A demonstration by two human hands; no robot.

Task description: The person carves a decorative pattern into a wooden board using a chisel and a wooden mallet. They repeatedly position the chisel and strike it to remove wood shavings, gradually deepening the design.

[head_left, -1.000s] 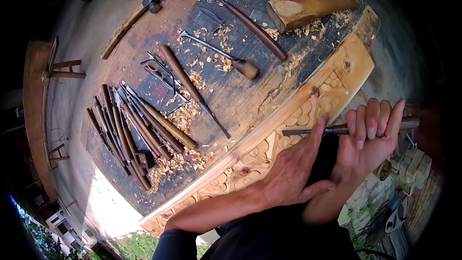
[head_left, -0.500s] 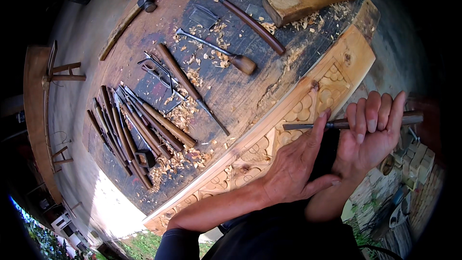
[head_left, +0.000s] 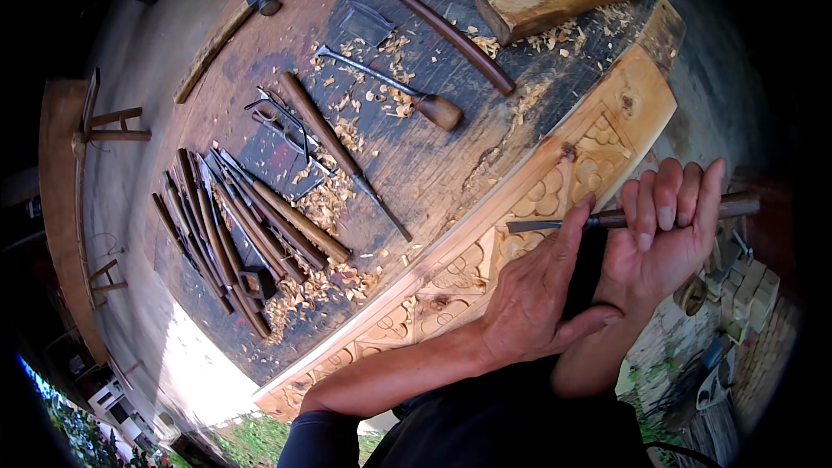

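A slim chisel (head_left: 637,217) with a wooden handle lies nearly level above the lower edge of the carved board (head_left: 451,270). My right hand (head_left: 666,230) has its curled fingers around the handle, palm turned up. My left hand (head_left: 533,299) reaches across from the lower left with fingers stretched and thumb spread. Its fingertips cross the chisel near the blade, while the thumb lies over my right wrist. Something black (head_left: 589,269) fills the gap between both hands; I cannot make out what it is. Carved petal and leaf shapes run along the pale board.
On the worn workbench (head_left: 451,165) lie several wood-handled carving tools (head_left: 251,217), a gouge (head_left: 390,87), a claw hammer (head_left: 217,43), a wooden mallet (head_left: 555,7), eyeglasses (head_left: 290,134) and shavings. A wooden bench (head_left: 69,208) stands at left. Pale blocks (head_left: 750,290) are stacked at lower right.
Hands and chisel have barely shifted, with the chisel slightly further left and my right hand slightly higher. The bench things sit a little further left in the view.
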